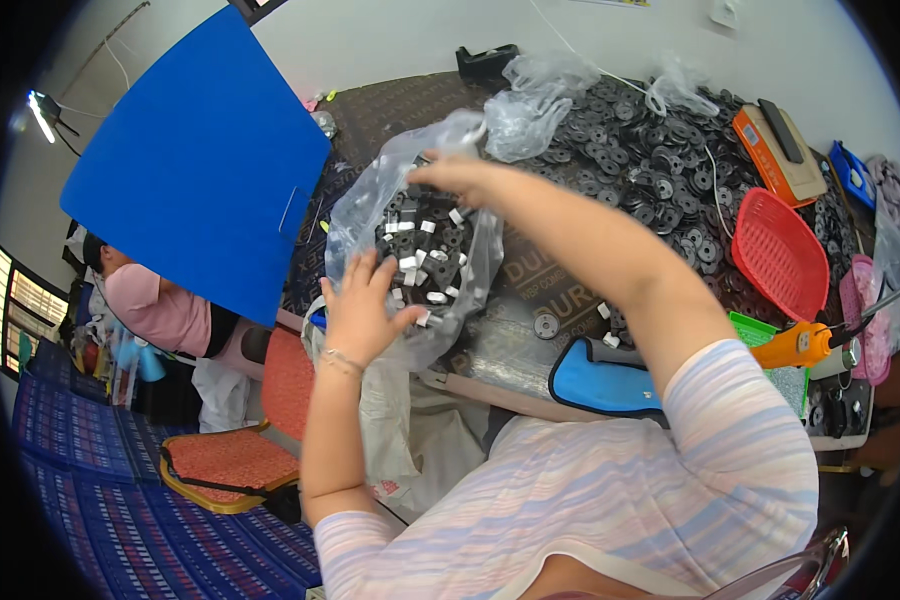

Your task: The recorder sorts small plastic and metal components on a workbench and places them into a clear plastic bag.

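A clear plastic bag [353, 215] lies open on the dark table, filled with small black parts with white pieces [410, 262]. At the near left of the bag, my left hand [358, 308] rests over its edge with fingers spread, a thin bracelet at the wrist. My right hand [452, 177] reaches across to the bag's far side, fingers stretched out and slightly blurred. Nothing shows held in either hand. The fingertips of the right hand partly cover the bag's rim, so I cannot tell whether they touch it.
A heap of black round parts [660, 165] spreads over the table's far right. Near it are a red basket [780, 255], an orange scale [775, 150] and an orange-handled tool [795, 347]. A blue pouch [595, 380] lies at the front edge. A blue panel [205, 165] stands left; another person [160, 310] sits beyond.
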`<state>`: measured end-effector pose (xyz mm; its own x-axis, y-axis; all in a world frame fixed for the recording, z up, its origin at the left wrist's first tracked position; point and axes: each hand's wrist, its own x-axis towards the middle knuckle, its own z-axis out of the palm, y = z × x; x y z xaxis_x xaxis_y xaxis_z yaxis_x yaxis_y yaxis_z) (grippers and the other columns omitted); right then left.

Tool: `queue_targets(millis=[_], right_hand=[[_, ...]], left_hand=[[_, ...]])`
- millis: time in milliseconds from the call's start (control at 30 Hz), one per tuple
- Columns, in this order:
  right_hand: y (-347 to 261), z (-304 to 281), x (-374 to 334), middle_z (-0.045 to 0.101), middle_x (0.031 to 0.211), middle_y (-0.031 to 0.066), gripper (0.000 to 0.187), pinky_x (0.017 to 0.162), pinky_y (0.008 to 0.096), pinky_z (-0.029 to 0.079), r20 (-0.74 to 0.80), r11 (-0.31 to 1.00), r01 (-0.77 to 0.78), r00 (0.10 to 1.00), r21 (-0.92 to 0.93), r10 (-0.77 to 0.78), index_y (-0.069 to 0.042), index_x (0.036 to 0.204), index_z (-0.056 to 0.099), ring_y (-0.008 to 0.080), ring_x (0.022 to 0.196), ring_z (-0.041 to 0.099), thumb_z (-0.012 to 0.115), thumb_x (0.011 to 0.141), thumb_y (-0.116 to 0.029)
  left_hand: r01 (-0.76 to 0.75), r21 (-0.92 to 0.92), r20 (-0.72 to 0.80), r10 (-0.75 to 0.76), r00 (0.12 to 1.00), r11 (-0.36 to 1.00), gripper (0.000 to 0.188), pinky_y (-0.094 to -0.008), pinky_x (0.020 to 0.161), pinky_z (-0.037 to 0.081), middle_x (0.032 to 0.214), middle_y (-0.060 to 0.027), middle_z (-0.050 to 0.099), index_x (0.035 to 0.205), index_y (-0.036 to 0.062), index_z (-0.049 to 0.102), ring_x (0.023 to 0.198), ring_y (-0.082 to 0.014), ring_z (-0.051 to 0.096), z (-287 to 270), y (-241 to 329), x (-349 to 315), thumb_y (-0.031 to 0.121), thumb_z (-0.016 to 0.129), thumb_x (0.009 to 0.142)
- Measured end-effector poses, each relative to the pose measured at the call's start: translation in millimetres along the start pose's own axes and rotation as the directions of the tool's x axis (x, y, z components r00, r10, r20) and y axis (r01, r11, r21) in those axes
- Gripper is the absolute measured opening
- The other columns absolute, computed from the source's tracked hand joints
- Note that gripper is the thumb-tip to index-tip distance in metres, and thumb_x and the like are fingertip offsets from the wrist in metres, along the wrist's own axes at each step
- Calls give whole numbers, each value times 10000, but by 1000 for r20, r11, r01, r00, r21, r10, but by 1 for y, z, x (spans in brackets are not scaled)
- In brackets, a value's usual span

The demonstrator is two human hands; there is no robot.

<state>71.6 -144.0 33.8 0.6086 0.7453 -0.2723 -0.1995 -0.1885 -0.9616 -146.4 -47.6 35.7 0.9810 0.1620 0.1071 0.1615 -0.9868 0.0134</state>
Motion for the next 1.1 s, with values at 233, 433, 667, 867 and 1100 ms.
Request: queue_targets(millis=[233,433,667,867,1100], right_hand=[[-71,-117,-29,311,1419,177,884,1031,544,264,49,546,2,996,-838,71,-80,1357,374,340,1315,289,723,669,-510],[-131,-140,-26,279,1414,217,985,1060,425,307,130,581,412,877,-702,-463,-27,1392,252,351,1286,316,725,677,-513],[-106,-126,-88,602,1123,159,539,778,361,522,446,859,116,884,-499,140,-31,1158,566,260,931,634,686,752,-364],[30,-131,-82,611,1127,112,615,828,369,492,279,488,60,878,-871,389,-84,1213,544,228,1015,594,731,711,-385],[182,-124,-85,488,1236,83,468,951,583,282,15,-25,6,924,-1000,-381,-107,1145,547,242,1271,346,651,763,-356]], left_hand=[[-298,392,409,125,904,870,396,-678,1004,98,1206,-97,540,938,109,688,1249,-216,383,-27,-50,-13,438,644,723],[184,-639,-235,-417,878,747,527,-300,526,434,733,-57,637,744,29,639,658,-149,577,-148,-97,106,522,501,872],[222,-665,-157,-424,892,714,390,-322,546,487,744,-97,642,800,4,645,584,-163,573,-150,-59,131,353,504,903],[84,-861,-173,-444,879,502,335,-303,736,468,937,-110,651,1032,-37,620,747,-150,569,-146,-32,136,255,515,905],[-43,-935,-206,-440,874,353,460,-336,901,410,1159,-119,580,1226,-27,501,992,-187,537,-146,8,140,305,537,911]])
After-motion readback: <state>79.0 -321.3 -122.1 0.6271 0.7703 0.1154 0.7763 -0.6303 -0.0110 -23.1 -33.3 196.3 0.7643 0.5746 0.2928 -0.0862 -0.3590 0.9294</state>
